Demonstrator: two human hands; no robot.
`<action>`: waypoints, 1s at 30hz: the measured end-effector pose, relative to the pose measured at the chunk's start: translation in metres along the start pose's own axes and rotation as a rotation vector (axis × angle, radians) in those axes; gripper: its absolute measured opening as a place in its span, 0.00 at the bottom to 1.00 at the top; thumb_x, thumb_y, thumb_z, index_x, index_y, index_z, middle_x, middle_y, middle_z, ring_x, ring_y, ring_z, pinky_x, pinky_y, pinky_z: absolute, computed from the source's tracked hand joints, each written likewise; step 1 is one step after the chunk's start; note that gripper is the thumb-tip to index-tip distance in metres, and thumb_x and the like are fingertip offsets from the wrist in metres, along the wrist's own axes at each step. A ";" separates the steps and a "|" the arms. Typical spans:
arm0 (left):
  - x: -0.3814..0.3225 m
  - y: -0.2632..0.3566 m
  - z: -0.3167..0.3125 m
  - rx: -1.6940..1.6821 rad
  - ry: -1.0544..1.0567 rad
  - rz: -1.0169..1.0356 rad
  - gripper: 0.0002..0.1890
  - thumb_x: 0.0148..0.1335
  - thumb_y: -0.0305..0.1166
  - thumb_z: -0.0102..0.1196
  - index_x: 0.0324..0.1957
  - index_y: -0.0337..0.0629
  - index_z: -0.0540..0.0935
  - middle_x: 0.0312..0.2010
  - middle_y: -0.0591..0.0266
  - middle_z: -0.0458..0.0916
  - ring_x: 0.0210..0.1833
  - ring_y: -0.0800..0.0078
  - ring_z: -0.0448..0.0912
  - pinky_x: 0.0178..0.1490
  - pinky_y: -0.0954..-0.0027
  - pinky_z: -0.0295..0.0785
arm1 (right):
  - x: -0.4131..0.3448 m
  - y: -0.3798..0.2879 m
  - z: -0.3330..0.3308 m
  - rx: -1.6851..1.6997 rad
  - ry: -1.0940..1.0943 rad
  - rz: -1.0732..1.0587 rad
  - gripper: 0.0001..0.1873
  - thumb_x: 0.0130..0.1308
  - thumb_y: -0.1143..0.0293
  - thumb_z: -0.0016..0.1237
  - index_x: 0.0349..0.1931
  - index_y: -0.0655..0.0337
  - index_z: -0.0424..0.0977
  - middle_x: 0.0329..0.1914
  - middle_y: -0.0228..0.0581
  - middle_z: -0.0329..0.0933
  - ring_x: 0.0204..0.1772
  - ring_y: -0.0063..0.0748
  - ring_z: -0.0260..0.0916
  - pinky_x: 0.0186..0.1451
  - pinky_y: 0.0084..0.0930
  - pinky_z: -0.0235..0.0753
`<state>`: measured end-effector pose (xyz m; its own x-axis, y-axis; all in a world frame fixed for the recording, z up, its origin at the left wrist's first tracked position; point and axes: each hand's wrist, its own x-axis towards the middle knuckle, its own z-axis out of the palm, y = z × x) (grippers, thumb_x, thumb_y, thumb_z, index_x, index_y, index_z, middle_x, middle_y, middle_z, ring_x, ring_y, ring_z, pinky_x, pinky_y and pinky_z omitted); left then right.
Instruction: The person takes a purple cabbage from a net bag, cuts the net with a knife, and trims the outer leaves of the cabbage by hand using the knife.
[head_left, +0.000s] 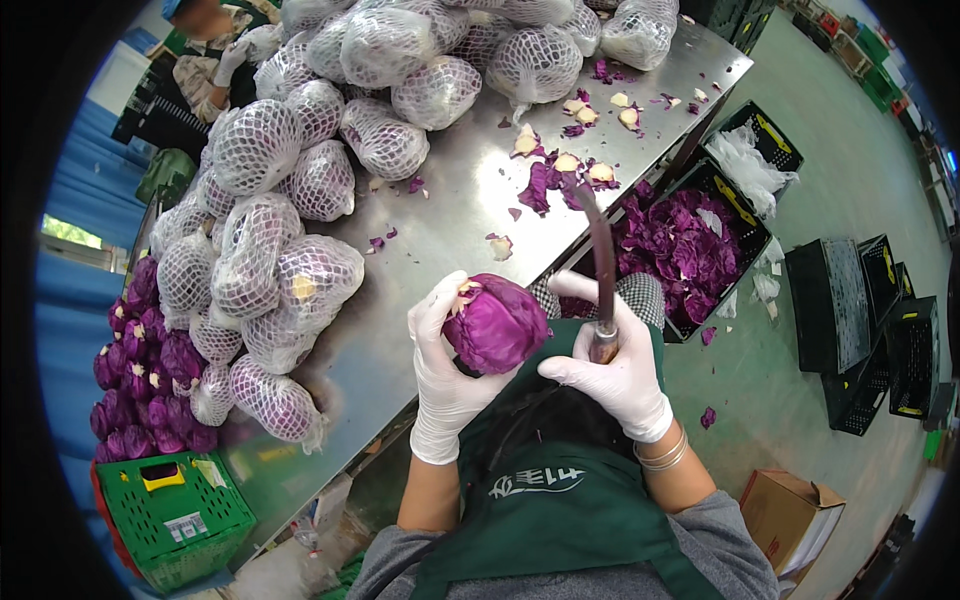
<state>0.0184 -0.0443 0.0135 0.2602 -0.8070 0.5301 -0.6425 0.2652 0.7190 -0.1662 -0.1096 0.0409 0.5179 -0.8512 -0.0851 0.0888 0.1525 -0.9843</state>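
Observation:
My left hand (450, 375), in a white glove, holds a trimmed red cabbage (497, 324) with its pale cut stem at the upper left. My right hand (619, 367), gloved too, grips the handle of a curved-blade knife (602, 262), its dark blade pointing up and away from me. The knife and the cabbage are apart. Beyond my hands, cut stem pieces (566, 163) and purple leaf scraps (535, 191) lie on the steel table (442, 225). Net-wrapped red cabbages (255, 146) are heaped on the table at the left and far side.
A black crate (759, 251) of purple leaves stands below the table's right edge, beside one with plastic film (746, 161). Unwrapped cabbages (142, 375) and a green crate (176, 510) are at the left. Black crates (829, 304) and a cardboard box (791, 517) stand right. A co-worker (217, 60) is upper left.

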 end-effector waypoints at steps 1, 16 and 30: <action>-0.001 0.000 0.000 -0.043 -0.027 0.032 0.53 0.37 0.29 0.79 0.66 0.41 0.59 0.62 0.47 0.67 0.62 0.55 0.70 0.65 0.59 0.67 | 0.003 0.003 -0.004 0.050 -0.033 -0.017 0.39 0.50 0.71 0.71 0.63 0.66 0.67 0.55 0.38 0.75 0.35 0.12 0.68 0.36 0.13 0.69; -0.011 0.011 0.003 -1.221 -0.060 -0.788 0.62 0.42 0.65 0.69 0.70 0.41 0.51 0.64 0.49 0.65 0.64 0.56 0.70 0.64 0.53 0.72 | -0.003 0.014 0.008 0.121 -0.205 -0.169 0.45 0.48 0.76 0.70 0.67 0.66 0.61 0.70 0.40 0.64 0.44 0.15 0.71 0.39 0.11 0.70; -0.012 0.006 0.013 -1.486 0.092 -0.984 0.39 0.61 0.59 0.56 0.65 0.41 0.64 0.57 0.55 0.72 0.58 0.63 0.75 0.58 0.58 0.76 | -0.009 0.017 0.008 0.078 0.100 -0.076 0.16 0.59 0.79 0.61 0.47 0.65 0.74 0.35 0.25 0.72 0.25 0.05 0.60 0.26 0.07 0.59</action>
<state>0.0025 -0.0394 0.0053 0.1780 -0.9308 -0.3194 0.8723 -0.0009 0.4889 -0.1630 -0.0957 0.0264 0.4199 -0.9071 -0.0295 0.1926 0.1209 -0.9738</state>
